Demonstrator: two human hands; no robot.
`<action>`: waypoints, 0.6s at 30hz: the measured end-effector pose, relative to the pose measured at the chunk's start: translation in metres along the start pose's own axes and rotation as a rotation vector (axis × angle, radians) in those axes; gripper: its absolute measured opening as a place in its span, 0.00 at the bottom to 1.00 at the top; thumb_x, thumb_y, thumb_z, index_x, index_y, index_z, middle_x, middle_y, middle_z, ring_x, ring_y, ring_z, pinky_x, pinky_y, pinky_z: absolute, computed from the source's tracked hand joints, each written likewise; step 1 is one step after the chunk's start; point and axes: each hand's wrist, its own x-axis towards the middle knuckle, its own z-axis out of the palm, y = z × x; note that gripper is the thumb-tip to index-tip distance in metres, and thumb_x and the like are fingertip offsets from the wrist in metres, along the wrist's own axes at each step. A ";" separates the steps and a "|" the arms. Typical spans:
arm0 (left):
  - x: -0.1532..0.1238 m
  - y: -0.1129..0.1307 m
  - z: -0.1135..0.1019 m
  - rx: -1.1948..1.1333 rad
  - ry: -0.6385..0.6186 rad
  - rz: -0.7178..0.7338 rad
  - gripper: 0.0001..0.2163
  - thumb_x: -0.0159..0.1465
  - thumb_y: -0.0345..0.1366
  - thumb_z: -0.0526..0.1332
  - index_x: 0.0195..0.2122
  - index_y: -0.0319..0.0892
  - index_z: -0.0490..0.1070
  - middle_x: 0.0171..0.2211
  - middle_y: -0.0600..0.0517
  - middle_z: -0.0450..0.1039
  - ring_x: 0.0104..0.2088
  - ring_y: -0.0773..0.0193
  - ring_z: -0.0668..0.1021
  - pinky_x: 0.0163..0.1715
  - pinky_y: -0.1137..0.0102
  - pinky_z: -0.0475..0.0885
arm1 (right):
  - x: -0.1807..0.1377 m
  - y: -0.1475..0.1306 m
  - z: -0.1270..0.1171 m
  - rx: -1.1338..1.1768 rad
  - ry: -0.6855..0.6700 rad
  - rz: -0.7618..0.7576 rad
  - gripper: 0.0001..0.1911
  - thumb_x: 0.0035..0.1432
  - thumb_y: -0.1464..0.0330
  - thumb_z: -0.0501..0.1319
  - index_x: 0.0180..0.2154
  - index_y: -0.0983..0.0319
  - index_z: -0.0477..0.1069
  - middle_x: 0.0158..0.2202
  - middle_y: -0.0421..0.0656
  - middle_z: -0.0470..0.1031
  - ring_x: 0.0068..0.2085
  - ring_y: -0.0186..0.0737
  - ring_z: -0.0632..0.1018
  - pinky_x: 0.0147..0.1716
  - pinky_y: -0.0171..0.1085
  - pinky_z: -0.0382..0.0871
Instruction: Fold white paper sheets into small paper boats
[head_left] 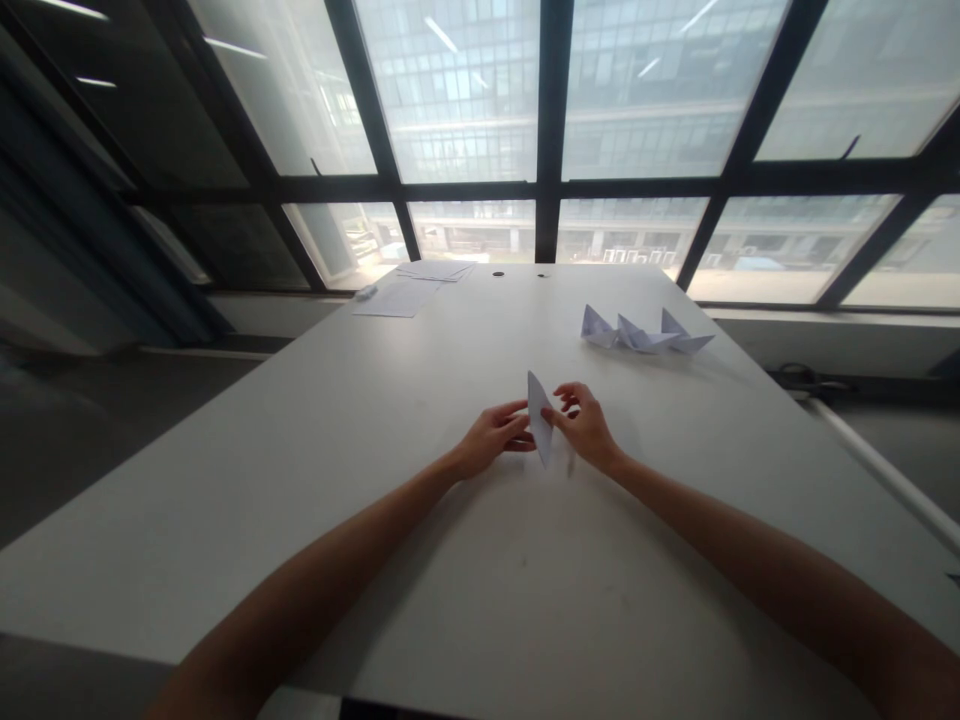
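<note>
A small folded white paper piece (pixel 538 418), pointed at top and bottom, stands on edge between both hands above the white table (pixel 420 540). My left hand (pixel 495 437) pinches its left side with closed fingers. My right hand (pixel 583 425) pinches its right side, fingers curled. Three finished folded paper boats (pixel 643 333) sit in a row on the table farther back to the right, apart from the hands.
Flat sheets of white paper (pixel 411 288) lie at the table's far left corner, with a small white object (pixel 365 292) beside them. Two dark round holes (pixel 499 273) mark the far edge. Large windows with dark frames rise behind the table.
</note>
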 end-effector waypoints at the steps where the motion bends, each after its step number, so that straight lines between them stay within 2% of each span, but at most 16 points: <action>1: 0.000 0.000 0.000 0.008 0.003 0.019 0.27 0.62 0.49 0.66 0.60 0.43 0.68 0.47 0.42 0.77 0.44 0.55 0.81 0.44 0.60 0.76 | -0.001 -0.002 0.000 -0.083 0.022 -0.050 0.11 0.54 0.62 0.66 0.36 0.59 0.69 0.37 0.43 0.71 0.34 0.39 0.71 0.33 0.38 0.67; 3: 0.001 0.000 0.001 0.030 0.006 0.061 0.27 0.62 0.49 0.66 0.59 0.41 0.69 0.48 0.42 0.77 0.44 0.54 0.80 0.45 0.58 0.76 | -0.005 -0.008 0.001 -0.200 -0.016 -0.137 0.07 0.58 0.64 0.62 0.31 0.58 0.66 0.33 0.41 0.67 0.32 0.38 0.69 0.34 0.37 0.66; 7: 0.002 -0.002 0.003 0.083 0.045 0.111 0.27 0.61 0.47 0.68 0.58 0.39 0.71 0.46 0.42 0.78 0.42 0.55 0.81 0.45 0.58 0.76 | -0.010 -0.014 0.004 -0.242 -0.140 -0.187 0.08 0.63 0.66 0.56 0.30 0.58 0.64 0.33 0.40 0.65 0.31 0.36 0.68 0.33 0.37 0.66; 13: 0.007 -0.015 -0.002 0.266 0.130 0.183 0.31 0.56 0.41 0.72 0.61 0.42 0.69 0.48 0.44 0.77 0.38 0.59 0.81 0.41 0.64 0.77 | -0.009 -0.007 0.004 -0.014 -0.254 -0.131 0.12 0.61 0.59 0.61 0.33 0.59 0.64 0.33 0.40 0.68 0.33 0.36 0.73 0.32 0.36 0.72; 18: 0.007 -0.016 -0.003 0.252 0.119 0.155 0.32 0.58 0.40 0.71 0.63 0.44 0.65 0.50 0.43 0.74 0.38 0.59 0.82 0.40 0.64 0.78 | -0.010 -0.004 0.002 0.096 -0.247 -0.112 0.11 0.59 0.62 0.63 0.34 0.59 0.63 0.33 0.39 0.72 0.35 0.37 0.77 0.37 0.39 0.76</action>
